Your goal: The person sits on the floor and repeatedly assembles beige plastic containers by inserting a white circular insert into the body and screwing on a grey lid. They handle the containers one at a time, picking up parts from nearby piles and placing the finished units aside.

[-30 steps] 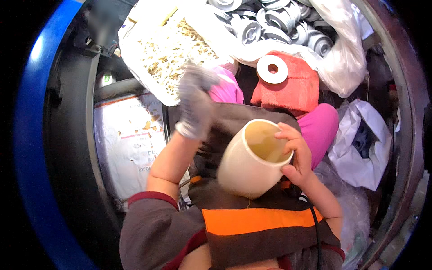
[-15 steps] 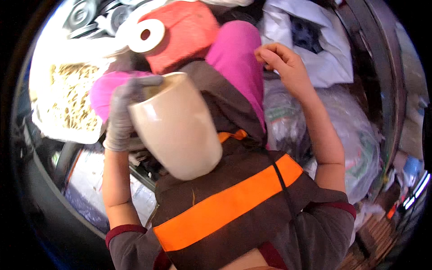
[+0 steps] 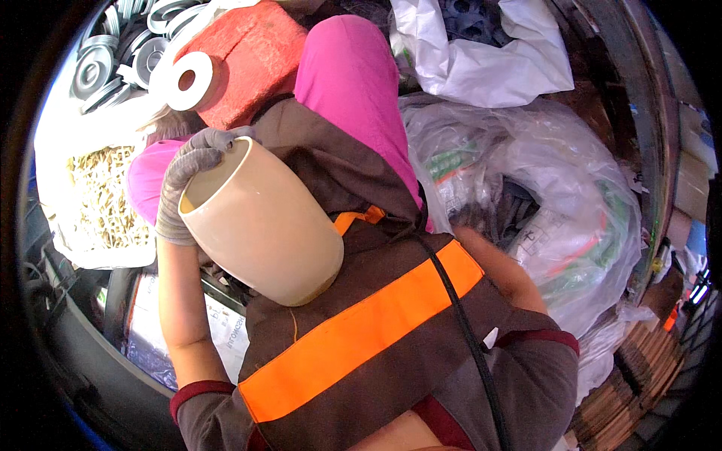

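Observation:
A cream-coloured, glossy, tapered pot [image 3: 263, 222] lies tilted over my lap, its wide mouth towards the upper left. My left hand [image 3: 197, 169], in a grey glove, is closed on the pot's rim, with fingers over the edge. My right forearm [image 3: 500, 263] reaches into an open clear plastic bag [image 3: 579, 203] on the right. Dark grey parts [image 3: 519, 207] show inside the bag's mouth. The right hand is down in the bag's shadow, and its fingers are hidden.
A red block [image 3: 244, 64] with a white ring [image 3: 190, 81] against it stands ahead. Grey round plastic parts [image 3: 94, 69] are heaped at the far left. A white basket [image 3: 56, 218] holds small yellowish pieces. Another white bag [image 3: 496, 71] of dark parts stands at the far right.
My right hand has come down from beside the knee into the clear bag. The pot has shifted slightly left, still in my left hand, and its mouth shows more. The view has shifted.

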### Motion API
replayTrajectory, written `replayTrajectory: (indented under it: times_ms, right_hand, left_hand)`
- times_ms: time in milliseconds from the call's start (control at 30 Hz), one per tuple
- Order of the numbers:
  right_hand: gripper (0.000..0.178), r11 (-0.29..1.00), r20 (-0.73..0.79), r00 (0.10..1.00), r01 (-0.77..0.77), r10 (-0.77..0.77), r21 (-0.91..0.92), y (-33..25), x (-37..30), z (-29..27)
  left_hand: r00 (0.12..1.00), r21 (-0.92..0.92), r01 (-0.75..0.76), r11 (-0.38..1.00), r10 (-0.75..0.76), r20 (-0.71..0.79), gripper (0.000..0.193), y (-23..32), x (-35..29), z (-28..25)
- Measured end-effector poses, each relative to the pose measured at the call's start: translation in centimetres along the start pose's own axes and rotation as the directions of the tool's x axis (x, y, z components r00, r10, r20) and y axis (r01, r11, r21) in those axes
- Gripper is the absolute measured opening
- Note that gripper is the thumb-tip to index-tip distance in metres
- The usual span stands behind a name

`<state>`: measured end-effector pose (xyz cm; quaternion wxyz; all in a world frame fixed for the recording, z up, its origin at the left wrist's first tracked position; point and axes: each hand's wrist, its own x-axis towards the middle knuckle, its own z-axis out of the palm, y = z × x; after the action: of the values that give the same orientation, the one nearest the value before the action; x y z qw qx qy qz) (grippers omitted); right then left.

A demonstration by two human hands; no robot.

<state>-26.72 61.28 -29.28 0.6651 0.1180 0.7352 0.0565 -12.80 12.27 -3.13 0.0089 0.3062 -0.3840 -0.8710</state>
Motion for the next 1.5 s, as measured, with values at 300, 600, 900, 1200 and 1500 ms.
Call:
replayTrajectory:
  times_ms: [300, 600, 900, 1200, 1500]
  right_hand:
    - [0.035, 0.908, 0.004, 0.909, 0.416, -0.417, -0.056, -9.8, -5.4, 12.7]
    - [0.036, 0.901, -0.079, 0.905, 0.401, -0.417, -0.163, -6.0, -5.3, 12.2]
    - [0.036, 0.933, -0.226, 0.924, 0.246, -0.308, -0.263, 2.7, -3.2, 9.9]
    - [0.03, 0.919, -0.779, 0.511, 0.055, -0.362, -0.391, 3.1, -10.5, -5.5]
    - [0.013, 0.465, -0.65, -0.268, 0.514, -0.711, -0.721, -16.1, -41.7, -11.6]
  left_hand:
    - [0.999, 0.094, 0.012, 0.995, -0.016, 0.039, 0.018, 0.4, 0.2, -0.7]
    - [0.998, 0.053, -0.06, 0.997, 0.058, 0.031, 0.02, -0.4, 0.2, -2.4]
    - [0.996, 0.104, -0.083, 0.991, 0.079, 0.041, 0.019, -0.6, 0.8, -3.6]
    - [0.961, 0.207, -0.198, 0.958, 0.148, 0.232, 0.022, 0.2, 2.1, -1.9]
    - [0.946, 0.103, -0.028, 0.994, -0.007, 0.324, 0.061, 3.3, 2.2, 4.5]
